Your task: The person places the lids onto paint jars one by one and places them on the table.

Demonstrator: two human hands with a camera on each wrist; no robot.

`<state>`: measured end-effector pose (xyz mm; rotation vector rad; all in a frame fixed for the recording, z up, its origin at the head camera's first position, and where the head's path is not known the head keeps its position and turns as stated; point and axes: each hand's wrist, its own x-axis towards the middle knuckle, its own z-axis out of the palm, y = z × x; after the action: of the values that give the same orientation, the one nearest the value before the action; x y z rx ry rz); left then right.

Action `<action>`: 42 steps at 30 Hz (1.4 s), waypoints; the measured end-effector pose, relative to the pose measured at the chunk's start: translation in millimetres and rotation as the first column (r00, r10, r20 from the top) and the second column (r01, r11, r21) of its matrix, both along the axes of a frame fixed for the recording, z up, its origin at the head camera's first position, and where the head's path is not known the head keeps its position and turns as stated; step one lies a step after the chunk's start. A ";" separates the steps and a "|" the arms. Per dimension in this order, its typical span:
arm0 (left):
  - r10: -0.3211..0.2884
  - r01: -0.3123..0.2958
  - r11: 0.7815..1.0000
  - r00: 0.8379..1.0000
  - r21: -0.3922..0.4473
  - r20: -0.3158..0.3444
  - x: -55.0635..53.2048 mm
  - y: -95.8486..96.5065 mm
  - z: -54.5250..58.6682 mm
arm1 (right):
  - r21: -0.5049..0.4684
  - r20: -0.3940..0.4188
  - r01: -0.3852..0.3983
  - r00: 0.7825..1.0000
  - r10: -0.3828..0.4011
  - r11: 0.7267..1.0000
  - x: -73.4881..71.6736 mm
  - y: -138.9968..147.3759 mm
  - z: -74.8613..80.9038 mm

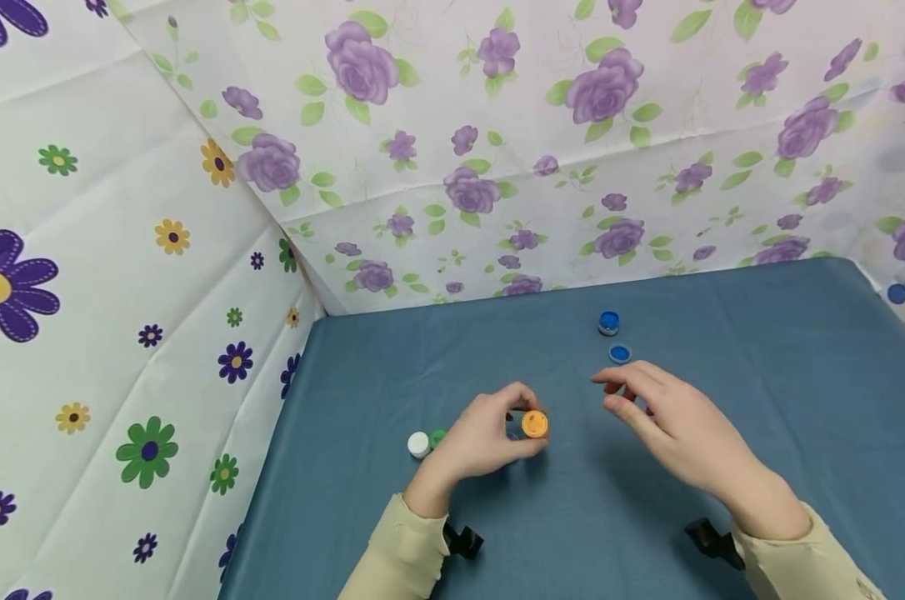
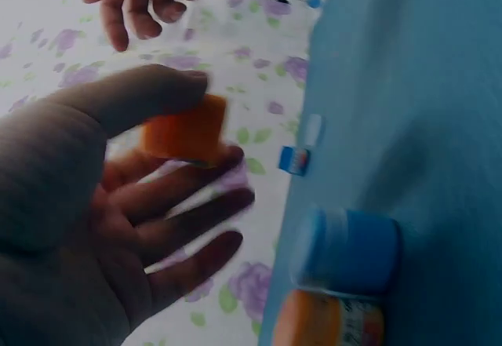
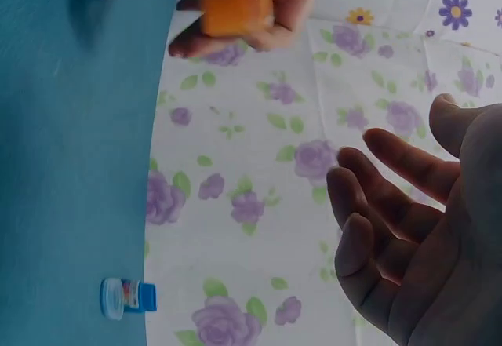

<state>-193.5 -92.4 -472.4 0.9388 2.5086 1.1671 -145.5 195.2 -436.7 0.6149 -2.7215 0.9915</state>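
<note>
My left hand (image 1: 477, 433) pinches a small orange paint jar (image 1: 535, 424) between thumb and fingertips, raised over the table. In the left wrist view the thumb lies across the jar while the other fingers spread loosely below it. My right hand (image 1: 673, 425) hovers to the right, fingers loosely bent and holding nothing. Ahead of it stands a small blue paint jar (image 1: 608, 323), with a round blue lid (image 1: 620, 354) lying in front. Beneath the left hand, another blue jar (image 2: 349, 252) and an orange-topped jar (image 2: 329, 318) sit side by side on the table.
A white-topped jar (image 1: 418, 445) and a green one (image 1: 437, 437), partly hidden, stand left of my left hand. A blue cloth (image 1: 422, 358) covers the table. Flower-printed sheets (image 1: 422, 167) hang behind and to the left. Black wrist mounts (image 1: 711, 542) sit under both sleeves.
</note>
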 end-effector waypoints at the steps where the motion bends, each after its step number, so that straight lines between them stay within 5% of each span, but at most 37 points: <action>1: -0.004 0.003 0.999 1.000 -0.050 -0.025 -0.8 0.0 -2.5 | 0.010 0.005 0.001 1.000 -0.001 1.000 0.3 2.5 -0.7; 10: -0.024 -0.020 0.963 0.987 -0.270 -0.157 -0.7 1.7 -21.8 | 0.054 0.024 -0.008 1.000 0.007 0.998 2.6 12.0 -5.3; 22: -0.011 -0.061 0.912 0.985 -0.406 -0.172 0.2 5.4 -28.9 | 0.058 0.033 0.018 0.999 -0.020 0.998 1.0 21.2 -7.3; 29: -0.006 -0.033 0.929 0.994 -0.368 -0.105 -3.2 4.8 -26.4 | 0.077 0.094 0.053 0.994 -0.060 0.996 2.9 35.8 -12.6; 33: 0.003 -0.018 0.956 0.999 -0.293 -0.050 -17.0 12.7 -12.9 | 0.098 0.159 0.062 0.984 -0.077 0.993 -2.1 48.2 -17.2; 37: 0.021 -0.011 0.978 0.999 -0.208 0.048 -43.8 30.9 3.6 | 0.131 0.241 0.075 0.965 -0.105 0.989 -8.9 55.6 -23.9; 42: 0.136 -0.111 0.982 0.976 -0.151 0.168 -80.5 59.9 13.2 | 0.156 0.315 0.076 0.941 -0.122 0.985 -10.3 60.6 -30.4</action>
<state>-274.0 -32.5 -459.2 0.6222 2.4948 1.0412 -155.8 255.8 -467.2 0.3550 -3.0970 0.9544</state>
